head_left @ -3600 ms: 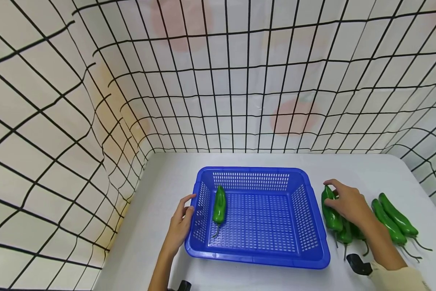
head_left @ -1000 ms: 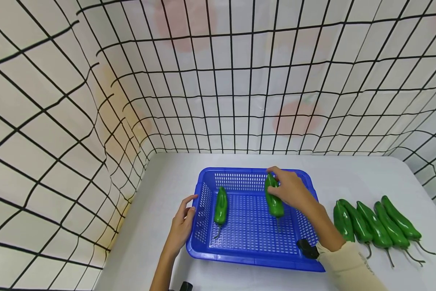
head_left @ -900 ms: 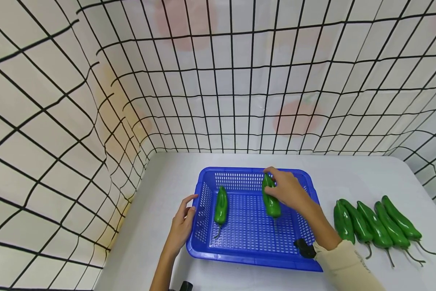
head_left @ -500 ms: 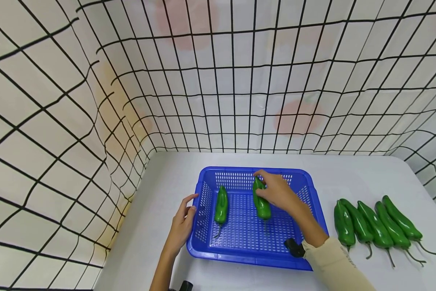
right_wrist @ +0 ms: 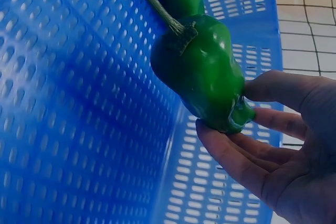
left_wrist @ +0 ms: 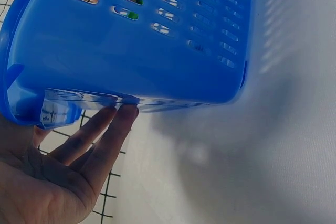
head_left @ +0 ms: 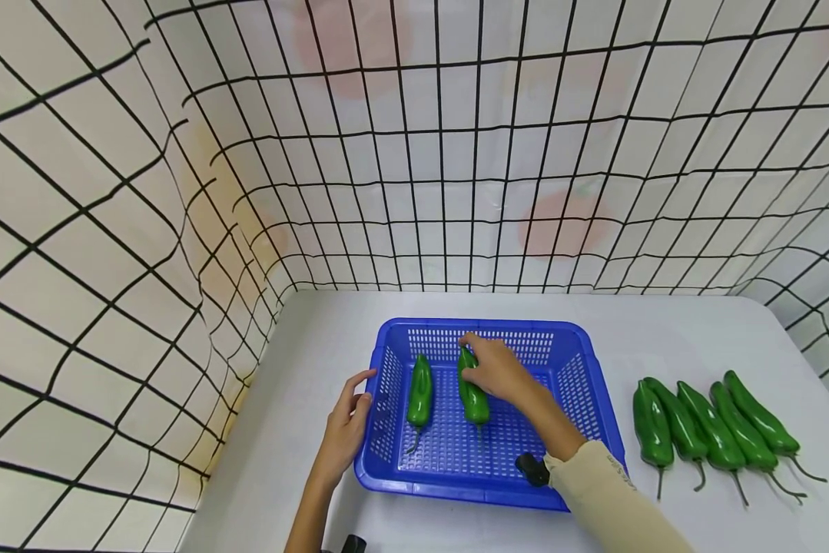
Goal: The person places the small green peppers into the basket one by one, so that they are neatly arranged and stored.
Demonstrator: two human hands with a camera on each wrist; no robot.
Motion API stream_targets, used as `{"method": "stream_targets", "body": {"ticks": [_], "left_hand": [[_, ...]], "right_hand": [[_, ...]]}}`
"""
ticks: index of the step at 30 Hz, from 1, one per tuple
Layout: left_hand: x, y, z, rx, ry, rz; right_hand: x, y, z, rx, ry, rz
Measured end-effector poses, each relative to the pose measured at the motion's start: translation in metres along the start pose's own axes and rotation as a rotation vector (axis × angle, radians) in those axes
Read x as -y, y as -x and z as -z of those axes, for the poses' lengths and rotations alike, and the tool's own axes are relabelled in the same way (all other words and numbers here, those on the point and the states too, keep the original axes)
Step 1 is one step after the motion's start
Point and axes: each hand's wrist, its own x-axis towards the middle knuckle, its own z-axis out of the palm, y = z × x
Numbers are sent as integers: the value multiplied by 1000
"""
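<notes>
My right hand point(head_left: 500, 372) pinches a green pepper point(head_left: 474, 403) by its tip end, over the middle of the blue plastic basket point(head_left: 490, 498). In the right wrist view, the thumb and fingers hold this green pepper point(right_wrist: 205, 72) with its stem pointing away from the palm. A second green pepper point(head_left: 419, 395) lies in the basket to its left, stem toward the front. My left hand point(head_left: 345, 434) holds the basket's left side; in the left wrist view, its fingertips touch the outer wall point(left_wrist: 131, 61).
Several green peppers point(head_left: 714, 430) lie in a row on the white table point(head_left: 663, 330), right of the basket. Black wire grid panels point(head_left: 455, 180) over pale sheeting stand at the back and sides. A black wrist device point(head_left: 532, 468) sits by the right sleeve point(head_left: 608, 491).
My right hand took a pepper from the row at the right, carried it left over the basket, and moved closer to the pepper lying inside. My left hand has stayed at the basket's left side.
</notes>
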Motion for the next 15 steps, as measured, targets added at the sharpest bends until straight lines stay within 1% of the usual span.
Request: {"method": "stream_targets", "body": {"ticks": [8, 15], "left_hand": [[3, -1, 0, -4, -6, -5], [1, -1, 1, -4, 7, 0]], "right_hand": [[9, -9, -18, 34, -11, -27], [11, -17, -34, 41, 36, -20]]}}
